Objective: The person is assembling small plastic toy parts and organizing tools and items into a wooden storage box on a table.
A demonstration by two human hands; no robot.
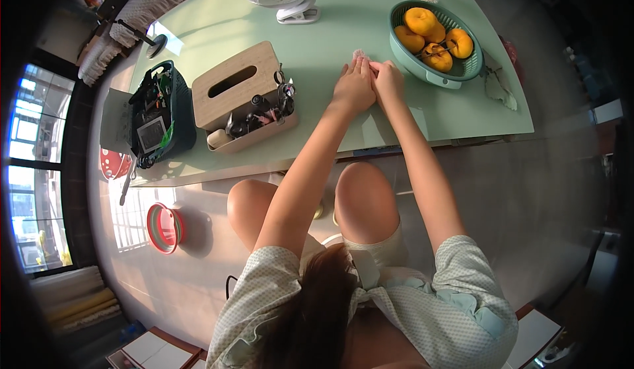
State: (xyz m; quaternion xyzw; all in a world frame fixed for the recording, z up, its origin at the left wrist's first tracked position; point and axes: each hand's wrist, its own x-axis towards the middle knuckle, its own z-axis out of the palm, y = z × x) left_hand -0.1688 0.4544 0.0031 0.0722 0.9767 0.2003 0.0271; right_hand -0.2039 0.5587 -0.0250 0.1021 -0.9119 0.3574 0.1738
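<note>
Both my hands meet over the pale green table [343,29], left of the fruit basket. The fingers of my left hand [355,86] point forward and are pressed together. At their tips a small pale, see-through thing [358,54] shows, too small to name. Against it from the right, my right hand [388,81] has its fingers bent and closed; what lies in them is hidden. Just beyond my right hand stands a teal colander-like basket [432,78] with several orange-yellow round fruits [421,21].
A wooden-lidded tissue box [264,55] with small items in its side compartment stands left of my hands. Farther left is a dark basket [178,114] full of gadgets. A white clip fan [297,15] stands at the back; a red-rimmed basin [165,228] is on the floor.
</note>
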